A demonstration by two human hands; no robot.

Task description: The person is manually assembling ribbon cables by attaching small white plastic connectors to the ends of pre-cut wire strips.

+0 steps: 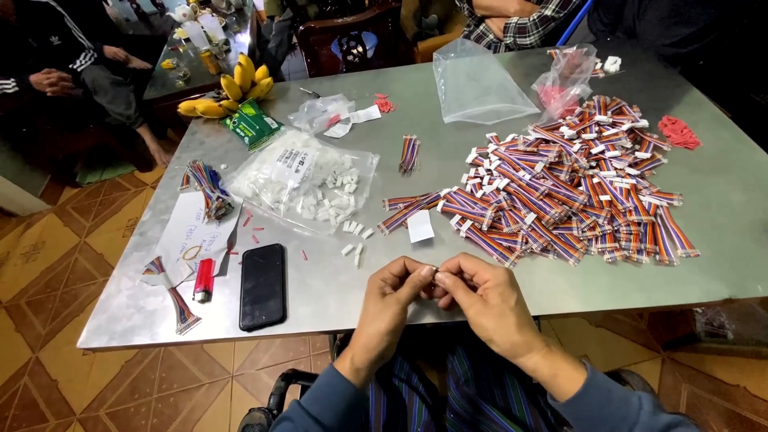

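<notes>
My left hand (pixel 394 294) and my right hand (pixel 482 298) meet at the near edge of the grey metal table (pixel 336 288). Their fingertips pinch a small white connector piece (pixel 433 276) between them; it is mostly hidden by the fingers. Striped ribbon cable hangs over my lap below the hands. A large pile of short rainbow ribbon cables with white connectors (pixel 568 184) lies to the right beyond my hands. A clear bag of small white connectors (pixel 308 186) lies to the left, with a few loose ones (pixel 356 240) beside it.
A black phone (pixel 262 286), a red lighter (pixel 204 280), a paper sheet (pixel 188 232) and cable bundles (pixel 208 188) lie at left. Bananas (pixel 232 90), a green packet (pixel 253 124) and empty clear bags (pixel 472 84) sit further back. Other people sit around the far sides.
</notes>
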